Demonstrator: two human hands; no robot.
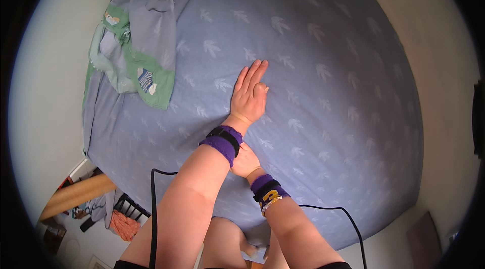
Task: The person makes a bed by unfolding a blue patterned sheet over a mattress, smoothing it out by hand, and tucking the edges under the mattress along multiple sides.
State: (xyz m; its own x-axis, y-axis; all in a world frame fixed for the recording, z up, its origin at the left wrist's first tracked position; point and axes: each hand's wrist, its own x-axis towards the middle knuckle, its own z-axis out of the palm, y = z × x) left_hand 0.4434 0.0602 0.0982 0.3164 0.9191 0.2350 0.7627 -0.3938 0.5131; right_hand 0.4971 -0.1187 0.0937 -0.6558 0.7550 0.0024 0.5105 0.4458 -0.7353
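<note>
On my remote view, I have the left hand [249, 98] flattened with several fingers stretched forward, close together, over the grey-blue fabric bed sheet [313, 132] printed with pale leaves. The sheet spreads beneath both arms; whether the palm presses on it, I cannot tell. My right hand [246, 162] sits at the left wrist, its fingers hidden behind the purple wristband with a black strap [223, 144], so I can't tell its grip. A rumpled grey-blue cloth with green printed edging [146, 42] lies farther left.
</note>
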